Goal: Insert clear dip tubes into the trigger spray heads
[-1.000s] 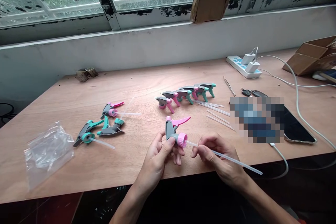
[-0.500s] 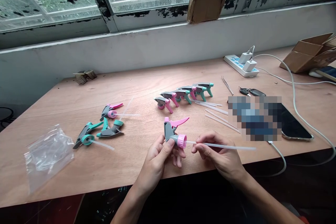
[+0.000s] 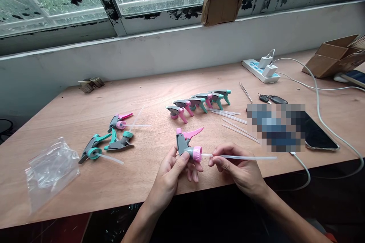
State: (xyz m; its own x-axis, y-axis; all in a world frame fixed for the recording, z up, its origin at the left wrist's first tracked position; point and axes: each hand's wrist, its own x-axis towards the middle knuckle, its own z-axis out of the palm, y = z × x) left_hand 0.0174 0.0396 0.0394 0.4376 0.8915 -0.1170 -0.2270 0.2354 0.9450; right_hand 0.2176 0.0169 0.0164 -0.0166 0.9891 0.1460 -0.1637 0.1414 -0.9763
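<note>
My left hand [image 3: 173, 169] is closed around a grey and pink spray trigger head [image 3: 184, 146], its pink collar facing right. Between the thumb and fingers of my right hand [image 3: 235, 165] is a thin clear plastic tube [image 3: 251, 158], whose left end reaches the collar; how deep it sits inside is hidden. Left of my hands lie a pink-grey trigger head [image 3: 116, 122] and two green-grey ones, one a green-collared head [image 3: 92, 150], with tubes at their collars. Behind my hands stands a row of several trigger heads [image 3: 196, 102], with loose tubes [image 3: 239, 129] beside it.
A clear plastic bag [image 3: 53, 169] lies at the left. On the right are tweezers [image 3: 245, 92], keys [image 3: 272, 99], a phone [image 3: 321, 131] with a cable, and a power strip [image 3: 262, 71]. A cardboard box [image 3: 332, 59] stands at the far right.
Almost nothing differs. The view has shifted slightly, and both hands keep their hold on the trigger head and tube.
</note>
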